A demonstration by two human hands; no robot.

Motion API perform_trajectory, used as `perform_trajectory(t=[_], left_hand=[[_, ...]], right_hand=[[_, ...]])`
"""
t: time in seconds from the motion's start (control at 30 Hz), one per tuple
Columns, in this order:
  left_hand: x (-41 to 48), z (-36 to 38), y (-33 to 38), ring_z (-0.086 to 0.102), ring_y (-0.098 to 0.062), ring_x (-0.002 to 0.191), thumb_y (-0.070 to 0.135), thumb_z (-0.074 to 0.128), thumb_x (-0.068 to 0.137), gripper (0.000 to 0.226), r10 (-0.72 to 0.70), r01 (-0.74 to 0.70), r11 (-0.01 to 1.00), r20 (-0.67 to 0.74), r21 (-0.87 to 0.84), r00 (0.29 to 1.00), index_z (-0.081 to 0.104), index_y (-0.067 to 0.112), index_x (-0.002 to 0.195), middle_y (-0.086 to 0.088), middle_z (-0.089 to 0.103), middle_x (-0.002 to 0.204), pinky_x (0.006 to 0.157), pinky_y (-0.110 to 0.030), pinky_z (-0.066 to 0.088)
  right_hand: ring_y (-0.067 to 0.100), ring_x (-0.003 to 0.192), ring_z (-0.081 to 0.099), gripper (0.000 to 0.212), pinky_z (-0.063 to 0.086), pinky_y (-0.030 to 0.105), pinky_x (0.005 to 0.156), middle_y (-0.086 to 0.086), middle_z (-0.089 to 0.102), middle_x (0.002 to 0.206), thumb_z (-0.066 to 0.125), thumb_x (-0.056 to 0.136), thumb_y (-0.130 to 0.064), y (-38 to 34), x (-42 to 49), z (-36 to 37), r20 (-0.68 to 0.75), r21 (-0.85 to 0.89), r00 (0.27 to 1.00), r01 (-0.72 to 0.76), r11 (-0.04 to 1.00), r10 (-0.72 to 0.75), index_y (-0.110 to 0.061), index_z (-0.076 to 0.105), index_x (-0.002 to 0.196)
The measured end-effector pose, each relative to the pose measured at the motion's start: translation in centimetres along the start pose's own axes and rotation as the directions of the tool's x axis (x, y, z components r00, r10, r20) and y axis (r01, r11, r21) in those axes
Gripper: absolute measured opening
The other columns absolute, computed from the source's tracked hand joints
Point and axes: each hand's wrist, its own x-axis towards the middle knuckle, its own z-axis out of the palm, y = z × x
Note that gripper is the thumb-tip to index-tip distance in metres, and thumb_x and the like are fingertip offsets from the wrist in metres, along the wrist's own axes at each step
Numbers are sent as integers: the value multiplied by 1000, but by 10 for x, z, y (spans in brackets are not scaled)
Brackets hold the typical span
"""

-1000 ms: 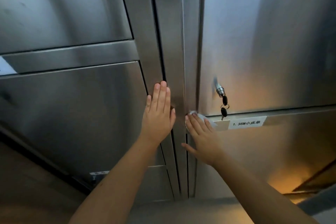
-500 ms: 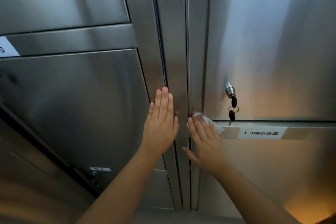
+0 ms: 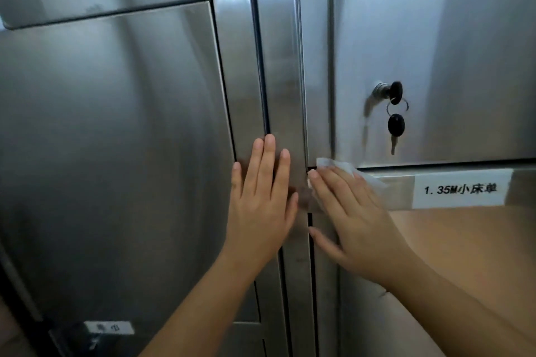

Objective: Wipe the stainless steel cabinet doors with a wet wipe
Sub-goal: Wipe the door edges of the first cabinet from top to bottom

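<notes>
Stainless steel cabinet doors fill the view: a large left door [image 3: 110, 139] and an upper right door [image 3: 449, 23]. My right hand [image 3: 351, 214] lies flat with a white wet wipe [image 3: 342, 166] pressed under its fingers, at the lower left corner of the upper right door, on the horizontal strip below it. My left hand [image 3: 261, 200] rests flat and empty, fingers together, on the vertical steel frame [image 3: 278, 66] between the doors. Most of the wipe is hidden under my fingers.
A lock with a black key and a second key hanging from a ring [image 3: 394, 113] sits on the upper right door. A white label [image 3: 461, 188] is stuck on the strip to the right of my hand. A smaller label [image 3: 110, 327] sits low on the left.
The view has shifted closer and to the right. My right hand with the wipe slid slightly right along the strip. My left hand stays flat on the frame.
</notes>
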Motion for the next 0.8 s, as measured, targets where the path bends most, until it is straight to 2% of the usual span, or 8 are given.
perform_trajectory(t=[0.1,0.2,0.37,0.47,0.5,0.63,0.7,0.8], left_hand=[[-15,7,8,33,-38,133,28,41,89,54,-4,4,1000,-42,-4,999,46,0,134,-23,36,143,102,-58,30],[-36,17,17,35,-34,133,28,36,88,55,17,-17,1000,-65,4,998,47,-1,133,-21,36,144,100,-58,33],[-69,41,30,31,-32,135,27,30,88,58,2,-2,1000,-87,10,996,38,-1,138,-17,32,147,103,-57,27],[-81,56,35,27,-32,136,28,27,90,57,-16,19,1000,-103,20,995,30,2,141,-16,27,149,105,-55,25],[-83,61,36,27,-32,136,28,27,90,57,-21,24,999,-119,22,993,30,2,141,-16,27,149,105,-55,25],[-87,76,35,24,-28,139,34,30,91,61,-27,26,1000,-183,-7,983,27,3,143,-15,25,151,112,-47,18],[-87,79,33,17,-24,141,40,31,91,66,-17,15,1000,-188,-12,982,22,4,146,-14,20,152,112,-45,14],[-86,80,31,14,-22,141,45,32,89,71,-9,9,1000,-187,1,982,18,4,145,-14,19,153,112,-44,14]], right_hand=[[34,135,32,69,28,52,108,21,38,143,42,85,-44,2,-6,7,-56,-52,997,42,998,-45,1,39,138],[39,136,26,71,24,53,109,25,30,146,39,86,-44,0,-14,15,-106,-156,992,50,987,-67,3,36,139],[39,140,0,78,8,49,113,22,5,152,53,88,-40,-6,-39,39,-62,-199,995,59,978,-72,1,16,144],[31,138,-22,82,-12,40,112,15,-18,151,41,92,-48,-11,-58,58,12,-234,998,69,970,-68,-6,-6,144],[30,138,-24,83,-13,40,111,15,-18,151,37,91,-51,-13,-64,65,35,-268,998,61,962,-54,-6,-9,144],[35,138,19,82,25,50,109,21,25,149,44,83,-53,-23,-75,82,-43,-302,999,-40,952,28,4,31,140],[35,137,24,81,28,51,107,20,30,147,39,82,-55,-20,-71,80,-86,-310,996,-43,950,17,3,37,138],[36,138,19,85,23,54,107,19,26,149,52,79,-57,-15,-64,74,-48,-334,999,-30,942,15,1,37,139]])
